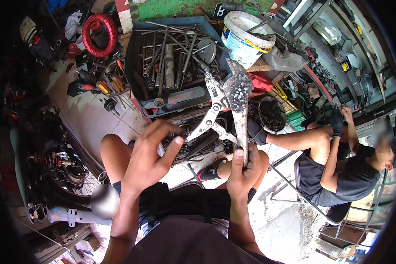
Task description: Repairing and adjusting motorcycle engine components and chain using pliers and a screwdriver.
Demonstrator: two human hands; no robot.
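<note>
My right hand [243, 171] is wrapped round the straight handle of a large pair of locking pliers [239, 112], thumb along it. The pliers stand upright, with grime and shiny specks coating the wide part near the jaw. Their silver second handle [205, 124], with rivets, is swung out to the left, and a short link joins it to the first. Beside its lower end is my left hand [152, 154], fingers stretched and thumb apart, holding nothing. Whether a fingertip touches that handle I cannot tell.
Beyond the pliers stands a blue-grey tray [136, 70] full of sockets, bars and wrenches. A white bucket [242, 49] is at its right. Screwdrivers [110, 83] and a red ring [84, 37] lie left. A seated person [347, 176] works at right; a spoked wheel [70, 176] is near left.
</note>
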